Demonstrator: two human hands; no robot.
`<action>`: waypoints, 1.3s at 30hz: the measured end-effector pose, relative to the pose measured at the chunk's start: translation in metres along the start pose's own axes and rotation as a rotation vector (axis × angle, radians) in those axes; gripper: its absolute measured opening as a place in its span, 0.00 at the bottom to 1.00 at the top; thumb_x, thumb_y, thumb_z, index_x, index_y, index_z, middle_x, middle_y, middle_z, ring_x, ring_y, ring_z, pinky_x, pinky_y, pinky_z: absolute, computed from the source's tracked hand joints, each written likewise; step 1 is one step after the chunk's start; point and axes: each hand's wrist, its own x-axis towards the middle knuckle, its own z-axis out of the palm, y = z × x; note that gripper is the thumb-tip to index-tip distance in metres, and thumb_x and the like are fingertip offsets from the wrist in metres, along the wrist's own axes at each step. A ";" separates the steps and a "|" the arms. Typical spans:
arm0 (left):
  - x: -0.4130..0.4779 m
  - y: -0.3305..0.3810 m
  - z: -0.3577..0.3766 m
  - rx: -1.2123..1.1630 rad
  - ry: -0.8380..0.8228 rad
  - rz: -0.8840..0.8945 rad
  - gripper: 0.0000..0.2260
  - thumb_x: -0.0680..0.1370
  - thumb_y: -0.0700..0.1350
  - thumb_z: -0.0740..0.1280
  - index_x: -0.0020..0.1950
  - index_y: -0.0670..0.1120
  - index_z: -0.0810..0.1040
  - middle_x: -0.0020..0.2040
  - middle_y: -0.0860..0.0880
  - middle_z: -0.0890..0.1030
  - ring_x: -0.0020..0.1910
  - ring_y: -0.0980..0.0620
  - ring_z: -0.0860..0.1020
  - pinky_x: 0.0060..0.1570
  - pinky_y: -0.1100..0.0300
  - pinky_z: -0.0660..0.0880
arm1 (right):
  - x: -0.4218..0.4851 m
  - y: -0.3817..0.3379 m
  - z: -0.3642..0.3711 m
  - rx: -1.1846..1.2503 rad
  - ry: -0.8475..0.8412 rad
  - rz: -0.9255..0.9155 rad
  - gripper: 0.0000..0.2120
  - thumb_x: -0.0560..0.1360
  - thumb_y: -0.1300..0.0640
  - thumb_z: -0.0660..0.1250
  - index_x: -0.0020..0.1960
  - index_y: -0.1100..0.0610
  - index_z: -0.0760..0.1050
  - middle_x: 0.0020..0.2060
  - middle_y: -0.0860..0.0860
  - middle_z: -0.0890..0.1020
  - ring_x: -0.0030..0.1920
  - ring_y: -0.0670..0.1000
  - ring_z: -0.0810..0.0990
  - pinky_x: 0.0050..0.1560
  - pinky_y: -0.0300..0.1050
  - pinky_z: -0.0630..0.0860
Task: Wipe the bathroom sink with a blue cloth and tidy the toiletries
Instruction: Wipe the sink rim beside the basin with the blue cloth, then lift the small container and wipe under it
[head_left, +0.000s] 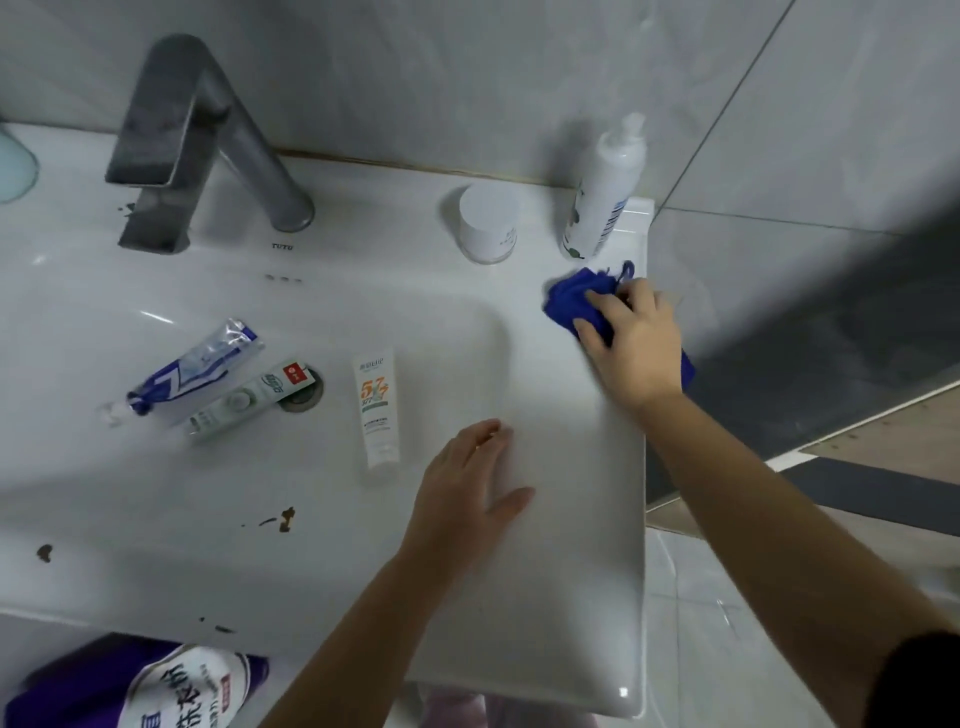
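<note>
My right hand (636, 340) presses a crumpled blue cloth (574, 299) onto the right ledge of the white sink (571, 571), its fingers bent over the cloth. My left hand (467, 483) rests flat and open on the sink's right rim. In the basin lie three tubes: a blue-and-silver toothpaste (195, 366), a pale green tube (249, 400) across the drain, and a white tube with orange print (376, 410). A white jar (488, 223) and a white pump bottle (602, 192) stand on the back ledge, just beyond the cloth.
A grey angular faucet (208, 140) stands at the back left. Brown stains (283, 519) mark the front of the basin. A purple detergent bag (156, 680) sits below the sink's front edge. Tiled wall (779, 130) is close on the right.
</note>
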 end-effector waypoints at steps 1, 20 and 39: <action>-0.001 0.000 0.001 -0.009 0.002 -0.005 0.27 0.71 0.57 0.63 0.64 0.41 0.74 0.62 0.45 0.75 0.61 0.53 0.70 0.61 0.63 0.64 | -0.017 -0.002 -0.005 0.024 0.006 0.012 0.19 0.71 0.49 0.63 0.54 0.60 0.79 0.48 0.61 0.76 0.45 0.63 0.73 0.40 0.52 0.74; 0.105 0.046 -0.024 -0.017 0.182 -0.068 0.25 0.71 0.56 0.65 0.62 0.41 0.74 0.58 0.45 0.76 0.57 0.49 0.74 0.57 0.58 0.70 | -0.052 0.012 -0.037 0.280 -0.155 0.146 0.17 0.66 0.60 0.75 0.54 0.60 0.79 0.48 0.57 0.74 0.46 0.57 0.74 0.47 0.44 0.70; 0.206 0.116 -0.030 -0.405 0.336 -0.223 0.16 0.67 0.44 0.76 0.48 0.53 0.72 0.41 0.59 0.76 0.41 0.59 0.75 0.39 0.69 0.72 | 0.010 0.027 -0.090 0.505 0.057 0.323 0.15 0.70 0.62 0.72 0.56 0.61 0.77 0.48 0.51 0.69 0.46 0.40 0.71 0.47 0.19 0.65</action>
